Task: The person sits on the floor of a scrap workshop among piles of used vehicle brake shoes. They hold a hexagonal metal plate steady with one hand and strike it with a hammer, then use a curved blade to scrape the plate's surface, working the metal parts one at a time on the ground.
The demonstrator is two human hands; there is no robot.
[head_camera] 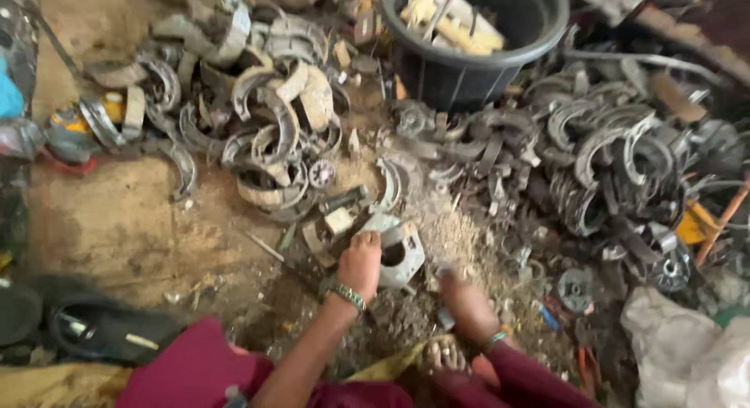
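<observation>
My left hand [361, 263] rests on a grey metal block with a round hole [400, 254], fingers curled over its left edge. My right hand [467, 305] is blurred, low over the dusty ground just right of the block; whether it holds anything small I cannot tell. A bare foot [444, 356] shows below the right hand. Both wrists wear green bangles. Curved worn brake shoes [273, 134] lie heaped beyond the hands.
A black plastic tub [469, 64] with pale pieces stands at the back. More brake shoes and metal scrap [609, 150] pile up at the right. A dark sandal [101, 330] lies at the lower left, white sacking [687, 345] at the lower right.
</observation>
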